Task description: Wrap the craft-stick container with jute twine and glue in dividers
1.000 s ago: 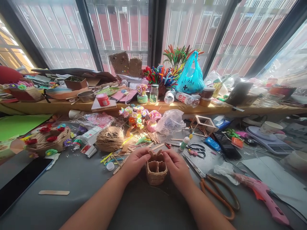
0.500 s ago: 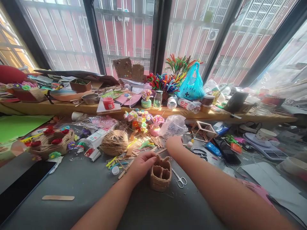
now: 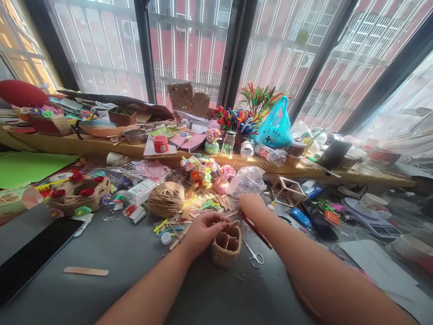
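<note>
A small brown basket (image 3: pixel 226 258), divided inside, stands upright on a grey tabletop (image 3: pixel 125 253), about midway between its left and right edges. The left hand (image 3: pixel 203 229) pinches the basket's far rim, near its left corner, between thumb and fingers. The right hand (image 3: pixel 251 206) reaches past the basket toward the far edge; its fingers are turned away, so I cannot tell whether they are spread or closed. A thin red rod (image 3: pixel 260 233) slants from beside the right hand toward the near right corner. Small scissors (image 3: pixel 256 259) lie just right of the basket, not touching it. Beyond the left hand are a ball of twine (image 3: pixel 166 198) and a white bottle cap (image 3: pixel 165 238). A flat wooden stick (image 3: pixel 86 271) lies alone toward the near left corner, near a black screen (image 3: pixel 37 255). Near the far edge, a clear plastic bag (image 3: pixel 248 181) sits beside pink flowers (image 3: pixel 226 172).
</note>
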A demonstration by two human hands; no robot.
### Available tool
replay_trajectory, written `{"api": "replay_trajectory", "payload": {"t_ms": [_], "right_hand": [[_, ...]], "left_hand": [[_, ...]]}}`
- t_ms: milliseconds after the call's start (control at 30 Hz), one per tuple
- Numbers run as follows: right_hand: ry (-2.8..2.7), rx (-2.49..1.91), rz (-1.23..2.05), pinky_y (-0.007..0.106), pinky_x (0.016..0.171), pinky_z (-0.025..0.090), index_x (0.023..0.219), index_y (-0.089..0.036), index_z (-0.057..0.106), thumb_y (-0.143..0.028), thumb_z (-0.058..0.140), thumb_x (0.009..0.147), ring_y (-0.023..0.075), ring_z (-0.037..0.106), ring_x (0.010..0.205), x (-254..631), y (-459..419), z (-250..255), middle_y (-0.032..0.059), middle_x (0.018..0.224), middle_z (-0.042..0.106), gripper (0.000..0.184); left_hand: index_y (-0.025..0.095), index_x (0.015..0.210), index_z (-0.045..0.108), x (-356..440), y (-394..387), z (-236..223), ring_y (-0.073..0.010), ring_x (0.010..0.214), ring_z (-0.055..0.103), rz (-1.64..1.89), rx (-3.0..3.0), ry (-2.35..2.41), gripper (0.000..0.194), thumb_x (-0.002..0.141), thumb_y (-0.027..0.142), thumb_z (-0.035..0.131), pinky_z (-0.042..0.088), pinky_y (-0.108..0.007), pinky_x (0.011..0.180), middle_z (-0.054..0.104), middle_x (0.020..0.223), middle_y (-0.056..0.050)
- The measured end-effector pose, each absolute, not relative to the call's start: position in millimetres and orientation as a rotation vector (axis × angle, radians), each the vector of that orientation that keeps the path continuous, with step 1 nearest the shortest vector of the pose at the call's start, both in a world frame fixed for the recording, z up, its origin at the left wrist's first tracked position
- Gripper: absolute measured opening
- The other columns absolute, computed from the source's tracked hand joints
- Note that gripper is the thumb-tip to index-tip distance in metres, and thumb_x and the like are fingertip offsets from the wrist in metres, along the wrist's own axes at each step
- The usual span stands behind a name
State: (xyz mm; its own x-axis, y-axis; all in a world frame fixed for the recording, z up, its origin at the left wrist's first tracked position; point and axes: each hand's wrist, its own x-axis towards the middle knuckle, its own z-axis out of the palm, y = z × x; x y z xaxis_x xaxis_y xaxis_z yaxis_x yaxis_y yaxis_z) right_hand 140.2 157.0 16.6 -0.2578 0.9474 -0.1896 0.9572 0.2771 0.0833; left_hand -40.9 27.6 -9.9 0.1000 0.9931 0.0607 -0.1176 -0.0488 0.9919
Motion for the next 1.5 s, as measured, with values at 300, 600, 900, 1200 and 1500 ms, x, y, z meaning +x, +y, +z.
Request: {"api": "replay_trajectory", "payload": {"t_ms": [300,600,900,1200,1500], "right_hand": [[2.984,1.997,-0.210,0.034,0.086,0.057,0.119,-0.022,0.066,-0.031,0.045,0.106,0.0191,0.071,0.094,163.4,81.1,57.6,0.0070,0.108,0.076,0.027],[3.315,2.003,-1.221,0.038,0.082,0.053,0.089,-0.025,0.075,-0.029,0.070,0.084,0.0225,0.066,0.086,144.6,50.8,38.6,0.0035,0.092,0.075,0.009],[3.211,1.822,-1.318,0.036,0.077,0.056,0.083,-0.023,0.077,-0.026,0.067,0.082,0.0220,0.071,0.083,130.6,57.8,22.7,0.0045,0.091,0.075,0.010],[3.180,1.974,-1.281,0.034,0.073,0.059,0.088,-0.024,0.075,-0.029,0.068,0.085,0.0213,0.073,0.078,128.9,51.7,25.7,0.0031,0.087,0.077,0.009],[3.287,1.960,-1.390,0.037,0.078,0.061,0.104,-0.024,0.073,-0.032,0.066,0.090,0.0214,0.072,0.084,128.4,45.7,17.0,0.0054,0.098,0.075,0.018]], "left_hand": [[0.019,0.090,0.078,-43.1,35.2,-19.2,-0.0257,0.099,0.071,1.352,1.071,1.035,0.021,0.080,0.038,0.077,0.053,-0.036,0.092,0.079,0.098,-0.007],[0.019,0.095,0.079,-40.2,31.5,-18.7,-0.0256,0.100,0.070,1.295,1.128,0.959,0.021,0.078,0.033,0.079,0.053,-0.036,0.092,0.078,0.099,-0.007],[0.017,0.086,0.075,-38.3,32.8,-19.1,-0.0176,0.081,0.064,1.266,1.045,0.972,0.021,0.076,0.034,0.082,0.049,-0.029,0.079,0.071,0.084,-0.002],[0.019,0.086,0.074,-36.1,35.6,-14.2,-0.0152,0.073,0.063,1.207,0.945,0.946,0.024,0.069,0.029,0.086,0.046,-0.026,0.071,0.071,0.079,0.000],[0.016,0.073,0.074,-40.1,40.0,4.3,-0.0160,0.062,0.062,1.097,0.992,1.043,0.015,0.062,0.017,0.084,0.044,-0.027,0.062,0.069,0.065,-0.001]]}}
